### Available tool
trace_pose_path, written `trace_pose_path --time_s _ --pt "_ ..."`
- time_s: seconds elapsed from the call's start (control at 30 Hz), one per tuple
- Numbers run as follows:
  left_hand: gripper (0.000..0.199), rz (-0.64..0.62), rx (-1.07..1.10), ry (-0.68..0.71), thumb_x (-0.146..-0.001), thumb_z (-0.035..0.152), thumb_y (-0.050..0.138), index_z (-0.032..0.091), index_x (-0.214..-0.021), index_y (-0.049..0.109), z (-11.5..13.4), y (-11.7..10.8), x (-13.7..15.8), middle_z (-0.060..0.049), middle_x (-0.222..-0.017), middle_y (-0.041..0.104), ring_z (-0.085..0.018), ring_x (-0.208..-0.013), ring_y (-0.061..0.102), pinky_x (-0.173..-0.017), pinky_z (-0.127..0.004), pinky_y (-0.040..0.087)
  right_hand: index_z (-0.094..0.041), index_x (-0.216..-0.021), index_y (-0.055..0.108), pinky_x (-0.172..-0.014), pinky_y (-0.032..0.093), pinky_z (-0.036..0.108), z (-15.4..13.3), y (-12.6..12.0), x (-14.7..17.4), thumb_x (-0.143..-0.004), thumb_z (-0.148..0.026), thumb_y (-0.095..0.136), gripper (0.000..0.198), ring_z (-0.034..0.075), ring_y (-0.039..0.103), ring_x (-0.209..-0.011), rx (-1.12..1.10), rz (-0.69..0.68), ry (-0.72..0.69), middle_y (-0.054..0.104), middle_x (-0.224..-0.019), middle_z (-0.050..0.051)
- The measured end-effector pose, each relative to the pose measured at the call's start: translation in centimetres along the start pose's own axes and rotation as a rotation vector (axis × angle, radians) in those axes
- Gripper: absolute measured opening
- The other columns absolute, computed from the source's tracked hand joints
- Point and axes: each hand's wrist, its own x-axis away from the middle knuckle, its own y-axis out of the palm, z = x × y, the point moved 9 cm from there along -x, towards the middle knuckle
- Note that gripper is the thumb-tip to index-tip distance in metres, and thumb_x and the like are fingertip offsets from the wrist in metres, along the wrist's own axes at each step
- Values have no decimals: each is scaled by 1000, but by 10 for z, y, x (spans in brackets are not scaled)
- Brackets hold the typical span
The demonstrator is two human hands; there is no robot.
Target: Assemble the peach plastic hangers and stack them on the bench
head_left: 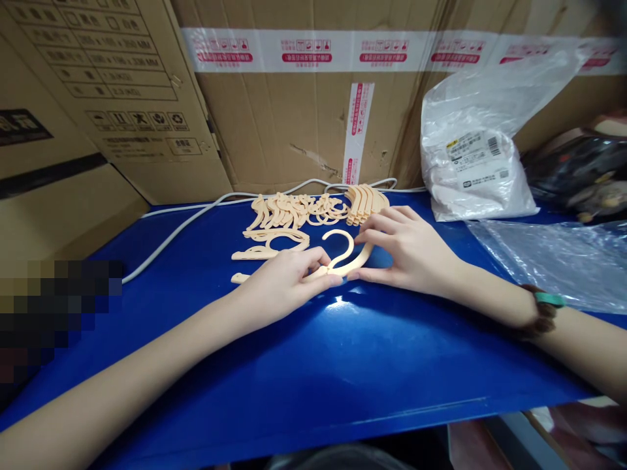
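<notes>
Left grip (pixel 281 277) pinches the hanger (pixel 349 266), right grip (pixel 416 249) loosely holds its curved side, likely for steadiness. Loose parts (pixel 281 212) sit behind it, seemingly handy.

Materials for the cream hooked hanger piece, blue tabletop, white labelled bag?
Cream hooked hanger piece: probably moulded plastic, satin; smooth, evenly coloured.
Blue tabletop: glossy, coated or laminated, judging by bright reflections; core unclear.
White labelled bag: likely thin plastic film, shiny, translucent and creased.

I get muted light, white glare (pixel 337 302) on the table (pixel 343 372) just below the left hand (pixel 289 277), coarse pixelation (pixel 59 313) farther left.
</notes>
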Motion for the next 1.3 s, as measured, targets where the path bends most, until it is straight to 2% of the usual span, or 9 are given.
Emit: trace_pose_path --time_s 0.1,0.17,0.3,0.5,0.7,0.8,0.93,1.07,1.3 --pt "30 5 -34 9 -89 48 53 19 -86 60 2 -2 0 3 -67 52 -12 -60 46 -56 -23 30 -16 -100 65 -87 39 41 2 -12 1 -88 -54 54 41 28 54 -101 21 100 39 63 -111 14" --pt "30 14 -46 12 -89 48 53 19 -87 59 2 -2 0 3 -69 53 -12 -61 46 -58 -24 30 -16 -98 64 -83 40 37 2 -17 1 -92 -45 51 31 25 56 -96 13 135 55 64 -104 12" --pt "30 23 -73 18 -90 48 50 19 -88 58 2 -3 0 3 -69 53 -12 -61 47 -57 -24 29 -16 -101 62 -73 39 31 -5 -12 2 -96 -35 47 24 18 60 -78 -73 75 26 67 -84 6" --pt "25 32 -147 57 -91 44 50 20 -89 58 6 -3 2 2 -73 57 -13 -63 51 -57 -24 31 -16 -116 61 -77 40 32 -13 -1 3 -97 -36 46 32 20 61 -87 -99 9 -38 70 -96 7" --pt "26 23 -382 181 -94 43 47 19 -93 57 16 0 4 1 -73 58 -14 -64 53 -57 -25 30 -17 -110 65 -80 41 33 -12 4 2 -98 -36 45 30 20 60 -88 -146 -28 -40 69 -99 7" --pt "24 3 -485 284 -94 39 49 18 -100 58 25 4 7 0 -74 60 -16 -66 55 -57 -25 31 -16 -103 65 -78 42 33 -7 7 1 -99 -36 42 30 20 59 -87 -182 -51 16 66 -94 7" --pt "19 52 -565 409 -92 34 53 19 -102 59 35 5 11 -1 -78 63 -17 -72 57 -59 -26 33 -17 -90 61 -72 43 30 5 10 2 -96 -38 46 27 19 56 -82 -192 -54 129 61 -88 6" --pt "16 81 -610 477 -93 32 52 19 -98 61 38 6 14 -2 -89 67 -19 -86 57 -65 -27 37 -17 -87 58 -74 42 29 11 14 3 -89 -20 52 7 19 56 -85 -195 -71 141 59 -89 5" --pt "16 121 -583 447 -94 30 50 19 -87 59 33 -1 11 1 -82 63 -16 -83 55 -58 -26 34 -16 -91 61 -75 42 30 18 25 3 -85 -5 43 22 20 55 -86 -127 -142 115 60 -92 7"
